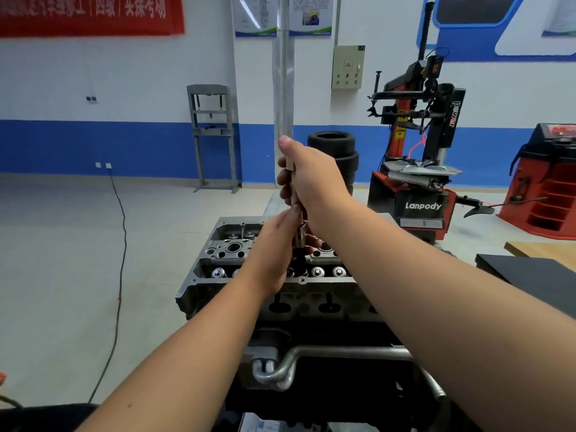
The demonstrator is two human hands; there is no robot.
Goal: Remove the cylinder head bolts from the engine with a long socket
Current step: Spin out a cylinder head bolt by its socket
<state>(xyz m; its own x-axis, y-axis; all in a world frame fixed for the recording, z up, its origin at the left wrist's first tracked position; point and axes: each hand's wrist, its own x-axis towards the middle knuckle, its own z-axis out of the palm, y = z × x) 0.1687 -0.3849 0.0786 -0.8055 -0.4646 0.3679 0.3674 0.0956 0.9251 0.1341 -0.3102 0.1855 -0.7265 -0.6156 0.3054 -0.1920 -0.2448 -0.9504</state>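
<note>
Both hands are closed around the upright long socket (297,227): the right hand (311,179) is wrapped around the upper shaft, the left hand (274,254) is curled around the lower end. The socket is held over the cylinder head (224,254) of the engine (311,307). Stacked tyres (339,151) and a tyre changer (420,145) are seen behind.

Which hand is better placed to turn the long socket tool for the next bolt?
The right hand, probably. It grips the upright long socket tool high on its shaft, where it can twist. The left hand holds the socket end low, just above the cylinder head, steadying it.
</note>
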